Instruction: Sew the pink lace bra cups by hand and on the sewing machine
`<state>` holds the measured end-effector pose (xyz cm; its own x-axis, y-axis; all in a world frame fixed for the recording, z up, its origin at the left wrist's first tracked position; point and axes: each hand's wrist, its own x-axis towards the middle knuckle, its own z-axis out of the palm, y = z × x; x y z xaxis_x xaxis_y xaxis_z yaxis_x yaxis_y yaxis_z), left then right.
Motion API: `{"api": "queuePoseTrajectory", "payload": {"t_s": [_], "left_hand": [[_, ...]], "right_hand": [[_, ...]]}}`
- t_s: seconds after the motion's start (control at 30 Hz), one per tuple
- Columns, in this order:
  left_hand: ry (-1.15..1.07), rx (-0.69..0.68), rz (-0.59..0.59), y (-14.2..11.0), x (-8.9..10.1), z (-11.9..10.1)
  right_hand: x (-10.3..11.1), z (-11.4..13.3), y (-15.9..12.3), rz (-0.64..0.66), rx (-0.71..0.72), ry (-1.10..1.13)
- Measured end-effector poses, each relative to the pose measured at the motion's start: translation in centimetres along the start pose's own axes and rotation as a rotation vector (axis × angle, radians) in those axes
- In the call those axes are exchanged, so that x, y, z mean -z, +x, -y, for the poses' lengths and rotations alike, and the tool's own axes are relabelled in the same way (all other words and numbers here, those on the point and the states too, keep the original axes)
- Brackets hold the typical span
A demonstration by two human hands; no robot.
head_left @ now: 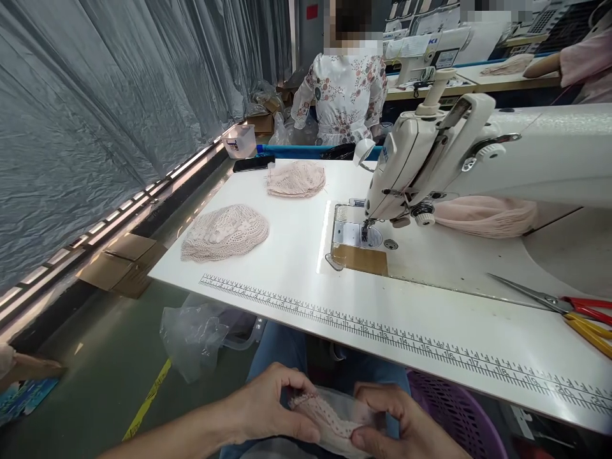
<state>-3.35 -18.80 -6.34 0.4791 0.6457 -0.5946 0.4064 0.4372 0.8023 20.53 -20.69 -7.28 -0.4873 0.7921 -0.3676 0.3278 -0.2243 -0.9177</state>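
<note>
Head view: the left hand (pixel 273 407) is pinching the lace (pixel 324 414) over the lap (pixel 285 349), apparently spreading its edge; the right hand (pixel 406 424) is gripping the other end, the next move seemingly calling for gentle tension.

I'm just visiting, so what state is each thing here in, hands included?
Left hand: pinching lace
Right hand: pinching lace
Pale beige lace piece: held between both hands
White sewing machine: no fabric under its foot; power unclear
Scalloped beige lace stack: flat, near corner
Pale pink fabric stack: flat, farther back
Gathered pink fabric: bunched, beneath machine arm
Steel-bladed scissors: lying down
Purple plastic basket: partly hidden
</note>
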Motion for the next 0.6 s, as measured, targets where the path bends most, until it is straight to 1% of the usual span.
{"api": "queuePoseTrajectory", "payload": {"t_s": [0.1,0.17,0.23,0.4,0.5,0.6], "left_hand": [[-0.066,-0.058,0.01,0.3,-0.4,0.3],[-0.145,-0.104,0.025,0.5,-0.7,0.2],[-0.208,-0.119,0.044,0.5,-0.8,0.1],[-0.216,-0.09,0.092,0.4,-0.9,-0.3],[-0.235,-0.069,0.088,0.5,-1.2,-0.3],[-0.26,-0.036,0.081,0.6,-1.4,-0.2]], "right_hand": [[-0.1,0.2,0.4,0.007,0.043,-0.02],[-0.2,0.1,0.5,-0.009,0.027,-0.035],[-0.2,-0.1,0.5,-0.024,0.009,-0.043],[-0.3,0.3,0.5,-0.009,0.027,-0.027],[-0.3,0.9,0.5,-0.001,0.0,-0.014],[-0.1,0.7,0.4,0.014,-0.022,0.013]]}}
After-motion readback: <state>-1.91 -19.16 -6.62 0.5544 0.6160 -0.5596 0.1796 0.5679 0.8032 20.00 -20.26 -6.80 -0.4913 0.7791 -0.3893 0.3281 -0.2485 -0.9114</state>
